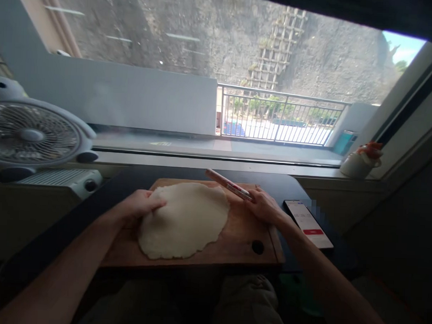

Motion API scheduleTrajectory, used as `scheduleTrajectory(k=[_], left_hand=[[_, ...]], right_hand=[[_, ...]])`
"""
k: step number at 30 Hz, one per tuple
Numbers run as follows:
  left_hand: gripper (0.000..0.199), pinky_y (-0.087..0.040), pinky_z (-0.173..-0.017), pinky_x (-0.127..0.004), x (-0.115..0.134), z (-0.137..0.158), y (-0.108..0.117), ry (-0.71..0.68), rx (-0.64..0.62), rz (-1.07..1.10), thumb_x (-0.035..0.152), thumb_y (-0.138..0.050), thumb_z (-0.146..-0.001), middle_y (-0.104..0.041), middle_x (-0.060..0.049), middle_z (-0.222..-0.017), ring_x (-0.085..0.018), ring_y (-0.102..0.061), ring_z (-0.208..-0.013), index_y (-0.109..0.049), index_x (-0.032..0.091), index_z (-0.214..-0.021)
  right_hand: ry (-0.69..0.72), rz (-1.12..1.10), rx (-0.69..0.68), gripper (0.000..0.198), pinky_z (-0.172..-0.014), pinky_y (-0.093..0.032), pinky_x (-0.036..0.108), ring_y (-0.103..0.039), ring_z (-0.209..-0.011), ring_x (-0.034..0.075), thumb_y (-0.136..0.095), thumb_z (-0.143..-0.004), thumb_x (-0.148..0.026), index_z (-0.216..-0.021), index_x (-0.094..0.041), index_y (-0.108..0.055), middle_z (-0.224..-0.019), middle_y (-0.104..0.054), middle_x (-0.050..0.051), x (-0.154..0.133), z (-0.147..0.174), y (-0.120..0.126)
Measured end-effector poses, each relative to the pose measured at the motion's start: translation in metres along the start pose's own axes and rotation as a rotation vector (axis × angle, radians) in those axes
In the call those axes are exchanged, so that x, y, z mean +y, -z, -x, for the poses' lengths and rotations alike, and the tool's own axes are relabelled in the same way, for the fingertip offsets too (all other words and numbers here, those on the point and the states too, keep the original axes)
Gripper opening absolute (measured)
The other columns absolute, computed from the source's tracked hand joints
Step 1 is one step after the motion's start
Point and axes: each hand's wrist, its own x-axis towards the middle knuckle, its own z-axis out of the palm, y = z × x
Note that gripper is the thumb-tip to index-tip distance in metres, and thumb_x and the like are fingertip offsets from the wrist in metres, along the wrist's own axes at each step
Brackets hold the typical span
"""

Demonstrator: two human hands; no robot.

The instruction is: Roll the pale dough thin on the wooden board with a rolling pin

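Note:
A thin, flat sheet of pale dough (188, 223) with an uneven edge lies on a wooden cutting board (243, 230). At the dough's upper left edge, my left hand (144, 204) pinches it, thumb on top and fingers beneath. My right hand (262, 204) is closed around one end of a rolling pin (229, 185). The pin is tilted, its free end pointing up and left above the board's far edge, apart from the dough. Printed markings show near the gripped end.
The board rests on a dark table (129, 177). A phone (308, 223) lies to the right. On the left stand a fan (31, 135) and a white heater-like box (65, 181). A white pot (359, 163) sits on the windowsill (237, 166) below a large window.

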Motion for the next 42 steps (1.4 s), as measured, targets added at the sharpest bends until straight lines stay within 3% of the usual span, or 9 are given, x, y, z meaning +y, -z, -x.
scheduleTrajectory(k=[3, 6, 10, 14, 19, 25, 29, 36, 42], left_hand=[[0.041, -0.047, -0.063, -0.031, 0.004, 0.016, 0.012, -0.032, 0.174, -0.252, 0.054, -0.054, -0.068, -0.07, -0.006, -0.081, -0.027, -0.065, -0.077, -0.067, 0.02, -0.086], [0.042, -0.047, -0.076, -0.033, 0.04, 0.016, 0.009, -0.207, 0.35, -0.408, 0.049, -0.04, -0.081, -0.068, -0.008, -0.099, -0.025, -0.063, -0.091, -0.064, 0.021, -0.102], [0.053, -0.028, -0.106, -0.038, 0.09, 0.001, -0.039, -0.513, 0.049, -0.53, 0.048, -0.023, -0.091, -0.049, -0.007, -0.137, -0.024, -0.038, -0.129, -0.051, 0.021, -0.127], [0.061, -0.01, -0.11, -0.054, 0.109, -0.032, -0.083, -0.468, -0.041, -0.645, 0.054, -0.016, -0.091, -0.034, -0.008, -0.148, -0.027, -0.019, -0.139, -0.041, 0.022, -0.137], [0.067, -0.01, -0.108, -0.059, 0.128, -0.073, -0.086, -0.325, -0.098, -0.618, 0.058, -0.01, -0.089, -0.027, -0.008, -0.151, -0.03, -0.016, -0.14, -0.037, 0.023, -0.14], [0.059, -0.015, -0.111, -0.045, 0.099, -0.048, -0.061, -0.523, -0.41, -0.654, 0.053, -0.012, -0.092, -0.029, -0.001, -0.151, -0.026, -0.022, -0.138, -0.031, 0.029, -0.143], [0.056, -0.002, -0.111, -0.051, 0.088, -0.049, -0.064, -0.559, -0.28, -0.718, 0.047, -0.013, -0.094, -0.021, 0.001, -0.154, -0.026, -0.01, -0.142, -0.025, 0.029, -0.145], [0.06, -0.009, -0.11, -0.056, 0.121, -0.108, -0.085, -0.295, -0.171, -0.658, 0.05, -0.011, -0.093, -0.021, -0.004, -0.154, -0.03, -0.012, -0.141, -0.024, 0.024, -0.146], [0.061, -0.011, -0.111, -0.05, 0.095, -0.058, -0.064, -0.394, -0.333, -0.67, 0.054, -0.013, -0.092, -0.027, -0.005, -0.152, -0.026, -0.017, -0.14, -0.028, 0.026, -0.144]], right_hand=[[0.156, -0.074, -0.039, 0.025, -0.068, -0.039, 0.026, -0.055, -0.08, 0.016, -0.045, -0.09, -0.037, -0.096, -0.021, -0.064, -0.092, -0.06, 0.005, -0.005, 0.003, 0.0], [0.289, -0.072, -0.127, 0.026, -0.068, -0.038, 0.026, -0.054, -0.077, 0.015, -0.051, -0.087, -0.041, -0.096, -0.021, -0.064, -0.095, -0.059, 0.005, -0.017, -0.002, -0.001], [0.336, 0.029, -0.214, 0.024, -0.076, -0.039, 0.026, -0.055, -0.087, 0.016, -0.05, -0.089, -0.036, -0.1, -0.02, -0.064, -0.099, -0.058, 0.006, -0.02, -0.015, 0.005], [0.253, 0.126, -0.167, 0.029, -0.086, -0.037, 0.032, -0.052, -0.098, 0.02, -0.045, -0.092, -0.036, -0.114, -0.022, -0.058, -0.107, -0.056, 0.008, -0.001, -0.016, 0.004], [0.215, 0.164, -0.091, 0.035, -0.092, -0.034, 0.034, -0.044, -0.111, 0.021, -0.039, -0.095, -0.036, -0.128, -0.024, -0.045, -0.12, -0.051, 0.008, 0.017, -0.01, -0.001], [0.355, 0.229, -0.018, 0.025, -0.091, -0.033, 0.032, -0.042, -0.104, 0.02, -0.039, -0.092, -0.015, -0.11, -0.02, -0.055, -0.111, -0.052, 0.007, 0.025, 0.003, 0.012], [0.358, 0.238, -0.02, 0.027, -0.089, -0.034, 0.033, -0.043, -0.102, 0.021, -0.04, -0.087, -0.006, -0.106, -0.017, -0.056, -0.11, -0.051, 0.009, 0.024, 0.002, 0.011], [0.304, 0.206, -0.009, 0.029, -0.088, -0.036, 0.035, -0.046, -0.099, 0.022, -0.039, -0.086, -0.007, -0.108, -0.016, -0.055, -0.109, -0.053, 0.01, 0.014, -0.021, 0.005], [0.335, 0.092, 0.056, 0.036, -0.088, -0.039, 0.037, -0.047, -0.101, 0.023, -0.033, -0.087, -0.004, -0.111, -0.019, -0.055, -0.111, -0.054, 0.009, 0.003, 0.014, -0.008]])
